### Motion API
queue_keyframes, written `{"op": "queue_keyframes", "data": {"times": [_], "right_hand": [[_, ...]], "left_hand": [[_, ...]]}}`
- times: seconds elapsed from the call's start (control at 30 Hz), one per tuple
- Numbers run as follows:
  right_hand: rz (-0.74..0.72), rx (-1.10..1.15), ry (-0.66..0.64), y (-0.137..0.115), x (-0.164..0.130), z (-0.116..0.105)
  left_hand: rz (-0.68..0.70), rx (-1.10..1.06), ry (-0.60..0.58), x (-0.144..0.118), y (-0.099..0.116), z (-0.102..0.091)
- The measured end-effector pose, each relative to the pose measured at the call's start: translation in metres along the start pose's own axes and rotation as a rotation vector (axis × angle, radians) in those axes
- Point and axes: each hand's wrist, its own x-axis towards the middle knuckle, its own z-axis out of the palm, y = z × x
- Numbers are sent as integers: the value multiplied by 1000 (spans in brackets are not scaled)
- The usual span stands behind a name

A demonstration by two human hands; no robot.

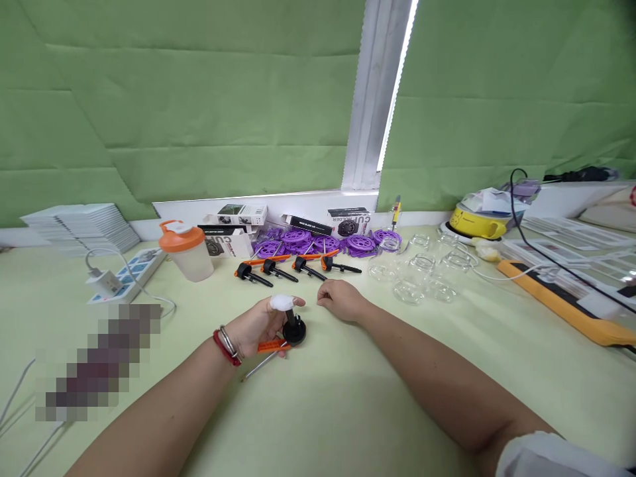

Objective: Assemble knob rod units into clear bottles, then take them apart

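While a pale green table (348,411) spreads wide, the left hand (258,326) grips a black round-based plastic clamp with orange lever (291,331), its metal rod pointing toward the person; the right hand (340,299) rests loosely curled and empty just beside it, four matching clamps (293,267) lying beyond.

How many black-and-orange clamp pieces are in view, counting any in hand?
5: four in a row before the purple discs, one in the left hand. More may be hidden.
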Motion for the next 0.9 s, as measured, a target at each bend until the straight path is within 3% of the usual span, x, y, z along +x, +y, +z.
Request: {"op": "queue_keyframes", "data": {"times": [0.17,0.33,0.43,0.53,0.67,0.9], "right_hand": [[17,99,1,-6,-6,-4],[100,827,-118,-23,-13,-9],[62,1013,-209,-36,-19,-15],[79,1081,-251,-46,-23,-18],[68,1054,-205,-50,-22,-15],[-166,957,-95,-52,-19,-5]], "left_hand": [[2,24,-4,1,-1,-1],[14,35,-28,5,-4,-4],[11,43,-90,9,-5,-8],[-20,45,-130,12,-6,-11],[-13,51,-150,14,-8,-13],[-12,70,-125,13,-6,-7]]}}
